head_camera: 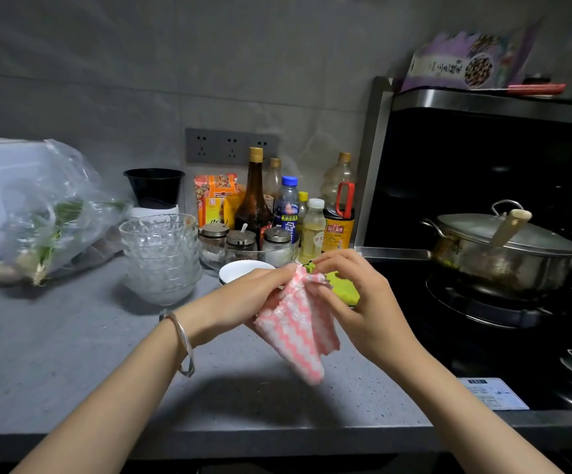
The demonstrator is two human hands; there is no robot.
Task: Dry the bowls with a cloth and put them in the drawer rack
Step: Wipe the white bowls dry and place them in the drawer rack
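while the bowls wait, we ready the cloth

as we look down at the grey counter (72, 354), our left hand (243, 299) and right hand (363, 302) meet above its front edge. each pinches the top hem of the pink-and-white cloth (298, 330) between thumb and fingertips, and the rest hangs in a loose fold between our wrists. nothing dried yet, by the look of it: the stack of glass bowls (161, 254) stands on the counter to the left, apart from the cloth, and a small white bowl (243, 270) sits just behind our left knuckles. the drawer rack is out of view, so we cannot say where it is.

the job now, we judge, is getting the cloth open. we want to draw the hem apart so a flat layer lies over one palm, because a bunched wad would likely skate over the ribbed glass and leave water in the grooves. then one hand can free up and lift the top bowl straight off the stack. nested wet glass may cling, so a slow lift, no sideways drag. and with the lidded pot (506, 248) on the stove at right, we should hold loose corners away from that burner.
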